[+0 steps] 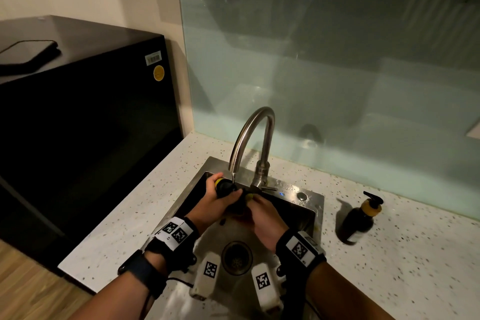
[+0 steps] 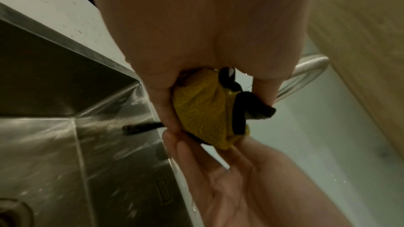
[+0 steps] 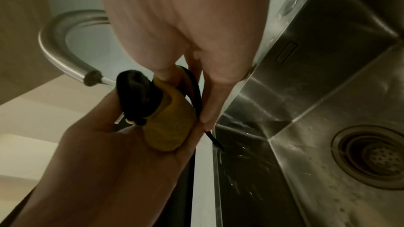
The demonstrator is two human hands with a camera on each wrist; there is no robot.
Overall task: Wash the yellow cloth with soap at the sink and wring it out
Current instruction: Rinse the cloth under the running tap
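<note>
The yellow cloth [image 1: 220, 182] with black trim is rolled into a tight bundle above the sink [image 1: 309, 205], just under the faucet [image 1: 255, 132] spout. My left hand [image 1: 207, 202] grips one end of the cloth [image 2: 201, 110], fingers curled round it. My right hand [image 1: 262, 213] pinches the other end of the cloth [image 3: 170, 127] between thumb and fingers [image 3: 210, 103]. A thin stream of water [image 3: 106, 81] leaves the spout beside the bundle. Water splashes on the basin wall below. The dark soap bottle [image 1: 361, 218] with a pump stands on the counter to the right.
A black appliance [image 1: 85, 117] with a phone [image 1: 28, 56] on top stands to the left of the speckled counter [image 1: 402, 254]. A glass splashback [image 1: 337, 73] rises behind the faucet. The drain [image 1: 236, 257] lies at the near side of the basin.
</note>
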